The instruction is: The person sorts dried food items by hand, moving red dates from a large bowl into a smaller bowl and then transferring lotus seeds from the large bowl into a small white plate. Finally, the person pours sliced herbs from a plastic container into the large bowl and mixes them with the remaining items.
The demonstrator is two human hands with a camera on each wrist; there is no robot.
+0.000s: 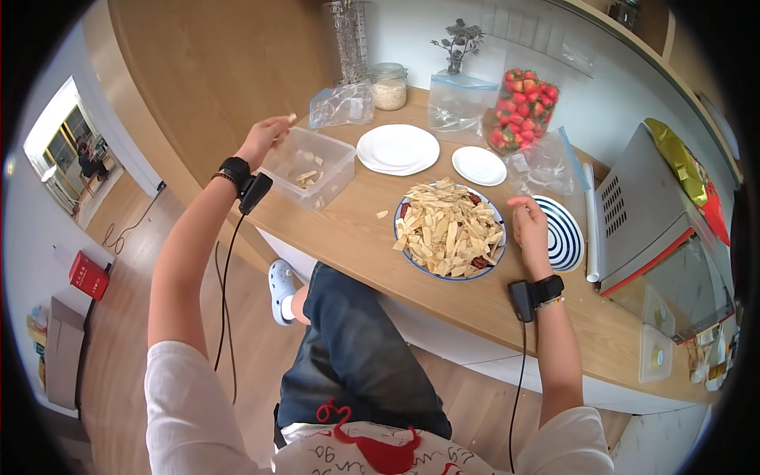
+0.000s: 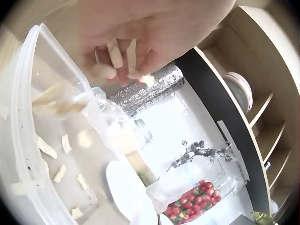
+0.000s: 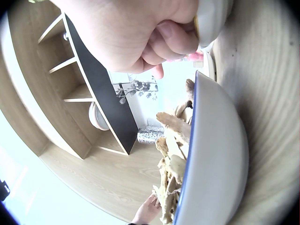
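Observation:
My left hand (image 1: 265, 141) is raised over the left rim of a clear plastic container (image 1: 336, 178), its curled fingers holding a few pale dried slices (image 2: 115, 54). More dried slices lie scattered on the container's floor, and some blurred slices (image 2: 58, 104) show inside its wall. A blue-rimmed bowl (image 3: 218, 154) is heaped with similar slices (image 1: 447, 229) and a few dark red dried fruits (image 1: 480, 262). To the right of that bowl, my right hand (image 1: 532, 229) rests with loosely curled fingers and nothing visible in them. It overlaps the left edge of a blue-and-white ringed plate (image 1: 564, 233).
White plates (image 1: 397, 148) and a smaller white plate (image 1: 479, 165) sit behind the bowl. Along the wall are a jar (image 1: 389, 87), zip bags (image 1: 459, 103) and a pack of strawberries (image 1: 522, 111). A grey appliance (image 1: 641, 198) stands right. One stray slice (image 1: 381, 214) lies on the counter.

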